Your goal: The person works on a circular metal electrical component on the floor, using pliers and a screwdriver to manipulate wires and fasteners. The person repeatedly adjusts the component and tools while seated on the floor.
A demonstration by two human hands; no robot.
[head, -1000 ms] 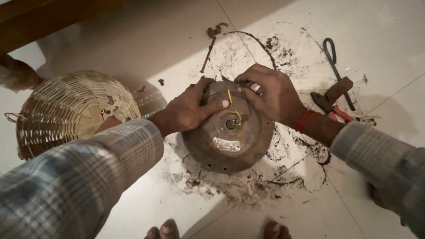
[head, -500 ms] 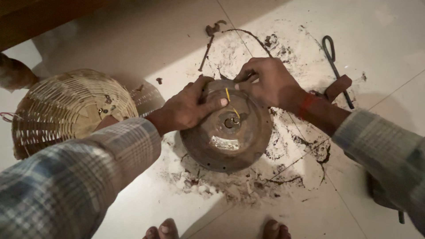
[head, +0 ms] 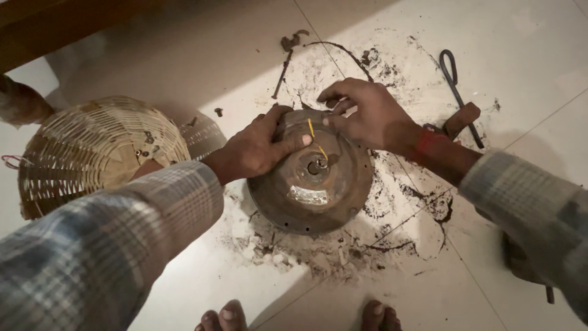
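- Rust-brown round metal housing (head: 312,175), seemingly a motor casing, lies flat on the pale tiled floor (head: 202,67), in the middle of a ring of black soot and grit (head: 343,245).
- Its look: dull, grimy and corroded, with a raised hub and short shaft at the centre, small holes around the rim, a shiny worn patch near the front edge, and a thin yellow wire (head: 316,142) rising from the hub.
- Left hand (head: 260,144) lies spread over the casing's upper left, thumb stretched toward the wire, pressing down rather than clenched.
- Right hand (head: 367,113) is curled at the casing's far edge, fingertips pinched close by the wire's top; whether they actually grip it I cannot tell.
- Progress, as a judgement: the casing appears still closed and in one piece, so opening or cleaning looks only begun; the loose dirt suggests some scraping is done.
- Further out: a long bolt (head: 282,72) and a dark hooked tool (head: 456,92) lie beyond, a woven basket (head: 92,147) sits to the left, and bare toes (head: 223,317) show at the bottom.
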